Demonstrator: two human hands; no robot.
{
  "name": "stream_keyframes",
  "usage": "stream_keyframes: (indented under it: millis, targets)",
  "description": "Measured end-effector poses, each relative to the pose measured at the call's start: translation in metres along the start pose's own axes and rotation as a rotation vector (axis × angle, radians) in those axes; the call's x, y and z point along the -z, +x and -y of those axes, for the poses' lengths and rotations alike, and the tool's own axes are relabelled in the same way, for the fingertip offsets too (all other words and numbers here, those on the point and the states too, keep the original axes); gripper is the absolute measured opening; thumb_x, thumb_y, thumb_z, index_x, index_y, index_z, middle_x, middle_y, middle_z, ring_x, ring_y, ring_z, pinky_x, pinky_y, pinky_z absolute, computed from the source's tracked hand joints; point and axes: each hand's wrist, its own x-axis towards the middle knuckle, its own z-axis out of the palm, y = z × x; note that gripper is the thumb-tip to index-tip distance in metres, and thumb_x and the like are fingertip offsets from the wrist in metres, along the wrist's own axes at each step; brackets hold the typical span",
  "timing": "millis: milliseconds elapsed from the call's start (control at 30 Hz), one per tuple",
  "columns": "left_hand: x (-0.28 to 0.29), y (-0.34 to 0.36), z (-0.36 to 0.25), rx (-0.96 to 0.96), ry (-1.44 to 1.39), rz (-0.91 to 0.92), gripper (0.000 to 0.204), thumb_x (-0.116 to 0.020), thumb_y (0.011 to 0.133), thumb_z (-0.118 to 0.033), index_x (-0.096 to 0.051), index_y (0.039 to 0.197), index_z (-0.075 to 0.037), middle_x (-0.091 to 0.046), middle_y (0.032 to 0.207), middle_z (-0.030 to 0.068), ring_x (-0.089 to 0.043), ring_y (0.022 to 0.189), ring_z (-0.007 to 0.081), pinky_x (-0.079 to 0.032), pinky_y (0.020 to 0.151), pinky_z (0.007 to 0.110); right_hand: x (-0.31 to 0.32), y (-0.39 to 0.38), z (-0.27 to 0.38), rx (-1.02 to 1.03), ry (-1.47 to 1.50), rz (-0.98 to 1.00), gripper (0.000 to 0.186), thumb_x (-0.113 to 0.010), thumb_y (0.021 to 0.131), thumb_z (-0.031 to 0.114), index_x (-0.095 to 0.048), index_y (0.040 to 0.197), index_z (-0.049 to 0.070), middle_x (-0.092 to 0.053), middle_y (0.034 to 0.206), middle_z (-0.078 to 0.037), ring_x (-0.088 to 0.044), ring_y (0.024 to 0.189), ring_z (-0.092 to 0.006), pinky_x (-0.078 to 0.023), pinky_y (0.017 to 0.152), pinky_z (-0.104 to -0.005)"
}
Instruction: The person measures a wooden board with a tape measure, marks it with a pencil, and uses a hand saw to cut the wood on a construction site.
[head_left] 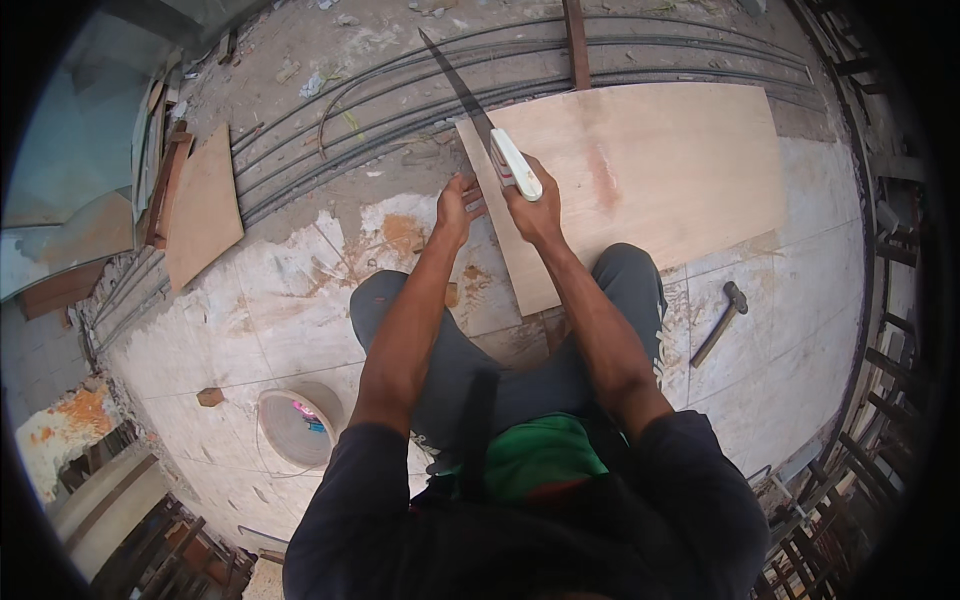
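Note:
A hand saw with a white handle (516, 165) is in my right hand (537, 200), its fingers wrapped round the grip. The dark, tapering saw blade (462, 92) points away to the far left, across the left edge of a large plywood sheet (690, 160). My left hand (459, 207) is at that same left edge, thumb up and fingers reaching to the sheet's side. Its fingers are partly hidden, so whether they grip the edge I cannot make out. The sheet lies low in front of my knees and has a reddish stain.
A hammer (720, 322) lies on the pale tiles to the right. On the left stand a white bucket (296, 428) with small colourful things inside and a small wood block (210, 397). Long metal rods (330, 140) run beyond the sheet. A smaller plywood piece (205, 215) leans at far left.

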Motion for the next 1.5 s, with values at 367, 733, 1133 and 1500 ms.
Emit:
stream_keyframes:
  millis: [367,733,1133,1500]
  targets:
    - [0.005,0.013,0.014,-0.046,0.026,-0.04,0.065,-0.036,0.098,-0.046,-0.044,0.137,0.006,-0.048,0.132,0.0189,-0.045,0.123,0.0328,-0.04,0.103,0.051,0.063,-0.114,0.068,-0.309,-0.138,0.086,0.054,-0.057,0.077,-0.005,-0.054,0.131,-0.004,-0.063,0.124,-0.015,-0.058,0.119,-0.0209,-0.04,0.105,-0.0328]
    - [0.006,0.015,0.011,-0.022,0.002,-0.031,0.068,-0.034,0.098,-0.045,-0.04,0.137,0.011,-0.045,0.136,0.0232,-0.042,0.128,0.0362,-0.039,0.105,0.051,0.081,-0.168,0.031,-0.144,-0.105,0.069,0.058,-0.052,0.075,-0.007,-0.052,0.133,-0.002,-0.063,0.122,-0.014,-0.059,0.117,-0.021,-0.041,0.103,-0.0324]
    - [0.003,0.013,0.002,-0.042,-0.063,0.01,0.065,-0.033,0.098,-0.042,-0.041,0.136,0.011,-0.046,0.134,0.0229,-0.044,0.124,0.0346,-0.04,0.104,0.051,0.053,-0.118,0.011,-0.167,-0.021,0.043,0.056,-0.056,0.077,-0.007,-0.054,0.133,0.002,-0.066,0.116,-0.014,-0.063,0.107,-0.0198,-0.047,0.095,-0.0309]
    - [0.003,0.0,0.007,-0.006,-0.053,0.001,0.066,-0.034,0.098,-0.042,-0.039,0.137,0.012,-0.046,0.134,0.022,-0.046,0.123,0.0344,-0.041,0.102,0.05,-0.004,-0.012,0.001,0.009,-0.043,-0.06,0.05,-0.06,0.078,0.002,-0.056,0.127,0.002,-0.068,0.099,-0.017,-0.064,0.092,-0.0241,-0.049,0.085,-0.0341]
